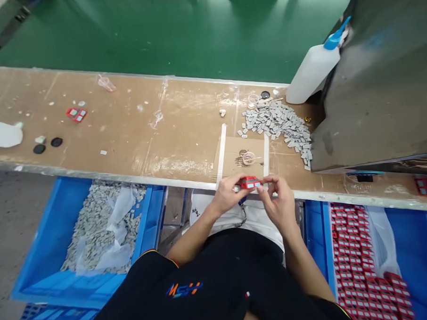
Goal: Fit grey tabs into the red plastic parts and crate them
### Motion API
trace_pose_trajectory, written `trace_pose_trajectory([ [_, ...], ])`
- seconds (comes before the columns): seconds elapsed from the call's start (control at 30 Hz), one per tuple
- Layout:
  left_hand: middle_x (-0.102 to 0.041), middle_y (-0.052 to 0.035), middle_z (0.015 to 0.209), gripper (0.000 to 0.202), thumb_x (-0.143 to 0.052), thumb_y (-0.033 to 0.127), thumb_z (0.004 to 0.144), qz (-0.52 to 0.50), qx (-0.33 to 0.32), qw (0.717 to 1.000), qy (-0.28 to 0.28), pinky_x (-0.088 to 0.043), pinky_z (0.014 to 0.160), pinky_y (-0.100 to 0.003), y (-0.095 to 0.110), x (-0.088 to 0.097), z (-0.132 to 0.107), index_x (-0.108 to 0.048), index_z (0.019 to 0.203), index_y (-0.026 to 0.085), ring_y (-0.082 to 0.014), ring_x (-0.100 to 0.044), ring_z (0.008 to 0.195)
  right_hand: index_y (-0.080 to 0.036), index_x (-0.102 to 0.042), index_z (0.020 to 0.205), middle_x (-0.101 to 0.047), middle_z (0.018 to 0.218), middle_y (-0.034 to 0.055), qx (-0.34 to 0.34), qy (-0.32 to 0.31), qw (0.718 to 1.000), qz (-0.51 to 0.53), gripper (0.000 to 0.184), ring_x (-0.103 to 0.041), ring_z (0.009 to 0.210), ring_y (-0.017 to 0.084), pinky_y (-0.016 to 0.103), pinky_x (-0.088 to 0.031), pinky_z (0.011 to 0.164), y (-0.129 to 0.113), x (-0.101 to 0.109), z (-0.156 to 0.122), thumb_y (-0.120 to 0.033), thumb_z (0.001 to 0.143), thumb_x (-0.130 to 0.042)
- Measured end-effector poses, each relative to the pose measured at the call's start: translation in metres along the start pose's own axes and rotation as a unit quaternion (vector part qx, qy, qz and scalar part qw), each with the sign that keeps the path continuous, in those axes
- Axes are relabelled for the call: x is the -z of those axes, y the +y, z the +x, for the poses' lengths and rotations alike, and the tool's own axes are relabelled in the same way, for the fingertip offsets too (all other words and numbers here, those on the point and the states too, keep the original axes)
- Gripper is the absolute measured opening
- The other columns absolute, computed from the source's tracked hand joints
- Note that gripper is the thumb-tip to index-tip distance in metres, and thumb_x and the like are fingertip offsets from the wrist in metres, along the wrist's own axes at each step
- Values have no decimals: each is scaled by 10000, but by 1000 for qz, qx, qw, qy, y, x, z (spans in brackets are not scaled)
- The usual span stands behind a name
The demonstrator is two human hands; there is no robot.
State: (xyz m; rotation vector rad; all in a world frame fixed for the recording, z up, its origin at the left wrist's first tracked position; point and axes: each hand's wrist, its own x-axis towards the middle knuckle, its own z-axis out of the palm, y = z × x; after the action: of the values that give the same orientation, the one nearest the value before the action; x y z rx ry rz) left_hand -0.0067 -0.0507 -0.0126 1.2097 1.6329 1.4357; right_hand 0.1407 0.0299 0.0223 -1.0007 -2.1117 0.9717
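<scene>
Both hands meet on one small red part point(250, 182) at the tabletop point(127, 130) near edge: long axis runs left-right, your left hand point(226, 195) fingers pinching its left end, right hand point(279, 205) fingers pinching the right.

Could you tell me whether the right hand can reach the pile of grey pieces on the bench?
Probably yes: the grey pile lies just beyond the right hand with only open bench between, though it and the left hand pinch the red part.
</scene>
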Motion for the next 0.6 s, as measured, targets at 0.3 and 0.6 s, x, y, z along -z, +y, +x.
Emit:
trace_pose_trajectory([
  [0.3,-737,-100,1030,295,-743,302,858,-128,68,989,6,-609,867,-302,-7,4,8,-630,1084,149,-188,-728,974,-220,-654,1082,-692,880,32,-19,-8,996,91,269,-606,678,164,313,-511,622,30,-18,62,-424,907,-635],
  [0.6,-733,-97,1040,296,-716,307,875,-63,67,995,-29,-608,838,-291,3,7,13,-641,1110,143,-184,-717,942,-223,-711,889,-724,850,39,17,25,990,134,101,-666,760,192,331,-540,693,29,-20,65,-293,895,-639],
])
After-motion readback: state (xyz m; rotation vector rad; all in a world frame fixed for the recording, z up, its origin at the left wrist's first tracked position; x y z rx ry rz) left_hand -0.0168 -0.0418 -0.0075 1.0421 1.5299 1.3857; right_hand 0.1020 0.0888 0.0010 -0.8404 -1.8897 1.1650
